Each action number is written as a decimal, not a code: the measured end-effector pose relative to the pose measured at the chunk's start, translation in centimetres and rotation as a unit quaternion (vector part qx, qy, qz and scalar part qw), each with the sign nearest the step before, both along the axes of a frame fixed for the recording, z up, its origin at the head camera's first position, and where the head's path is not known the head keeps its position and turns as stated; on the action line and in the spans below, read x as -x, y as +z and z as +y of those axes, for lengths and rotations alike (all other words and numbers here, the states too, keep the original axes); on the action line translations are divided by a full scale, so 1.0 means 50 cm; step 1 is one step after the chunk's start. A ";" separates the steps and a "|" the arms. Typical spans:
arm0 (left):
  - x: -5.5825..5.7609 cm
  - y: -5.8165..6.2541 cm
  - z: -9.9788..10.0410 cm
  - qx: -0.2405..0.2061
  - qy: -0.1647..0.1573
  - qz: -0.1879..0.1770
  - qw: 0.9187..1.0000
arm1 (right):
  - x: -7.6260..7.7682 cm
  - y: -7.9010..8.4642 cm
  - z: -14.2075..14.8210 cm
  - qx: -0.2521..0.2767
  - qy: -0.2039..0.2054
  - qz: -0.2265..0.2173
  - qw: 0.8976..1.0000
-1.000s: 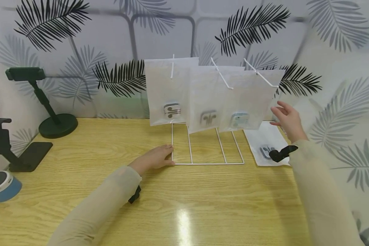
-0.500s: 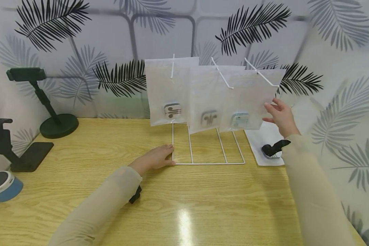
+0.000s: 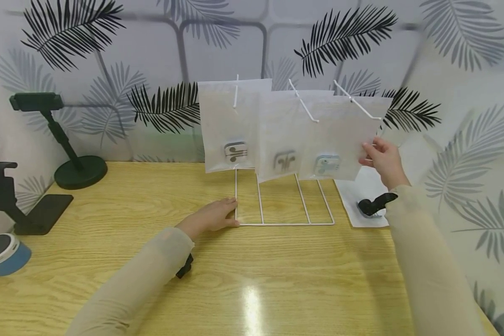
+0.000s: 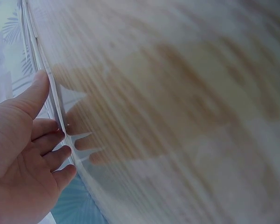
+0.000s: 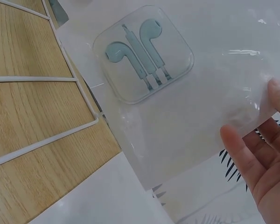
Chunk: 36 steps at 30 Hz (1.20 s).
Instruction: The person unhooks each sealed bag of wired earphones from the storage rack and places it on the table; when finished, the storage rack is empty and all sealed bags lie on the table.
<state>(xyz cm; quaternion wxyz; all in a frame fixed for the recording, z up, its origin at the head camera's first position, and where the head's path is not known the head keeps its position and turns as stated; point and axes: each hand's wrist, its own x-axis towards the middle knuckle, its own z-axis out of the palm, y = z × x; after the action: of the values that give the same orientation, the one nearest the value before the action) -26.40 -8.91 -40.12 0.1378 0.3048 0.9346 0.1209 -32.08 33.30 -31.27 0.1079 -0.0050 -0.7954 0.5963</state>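
Observation:
A white wire display rack (image 3: 285, 224) stands on the wooden table, with translucent bags hanging from its hooks. My left hand (image 3: 212, 215) holds the left side of the rack's base, thumb at the front corner; the left wrist view shows this hand (image 4: 30, 154) along the wire. My right hand (image 3: 385, 162) pinches the right edge of the rightmost bag (image 3: 346, 135). Inside that bag, low down, is a clear case of pale blue earphones (image 5: 137, 53). The left bag (image 3: 220, 116) and middle bag (image 3: 279, 126) also contain cased earphones.
Another bag with cased earphones (image 3: 346, 200) lies flat at the right, partly under my right wrist. To the left are a dark green stand (image 3: 80, 170), a black stand (image 3: 46, 214) and a blue-and-white tub (image 3: 8, 256). A leaf-patterned curtain (image 3: 151, 56) hangs behind.
My right hand has moved left from beside the rightmost bag and now pinches its edge, which has shifted slightly. My left hand has stayed on the rack's base.

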 end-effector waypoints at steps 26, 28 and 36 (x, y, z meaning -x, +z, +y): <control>0.001 -0.002 0.000 0.000 0.005 -0.007 1.000 | -0.049 -0.012 0.011 0.063 0.007 0.072 0.995; 0.001 -0.003 0.000 0.001 0.005 -0.005 1.000 | -0.057 -0.010 0.013 0.063 0.010 0.072 0.995; 0.000 -0.003 0.000 -0.001 0.006 -0.001 1.000 | -0.096 0.003 0.019 0.020 0.018 0.063 0.998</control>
<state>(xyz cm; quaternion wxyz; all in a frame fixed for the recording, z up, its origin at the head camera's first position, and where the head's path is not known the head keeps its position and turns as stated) -26.42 -8.89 -40.30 0.1380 0.2992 0.9361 0.1229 -27.30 34.27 -31.10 0.1465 0.0450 -0.7749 0.6132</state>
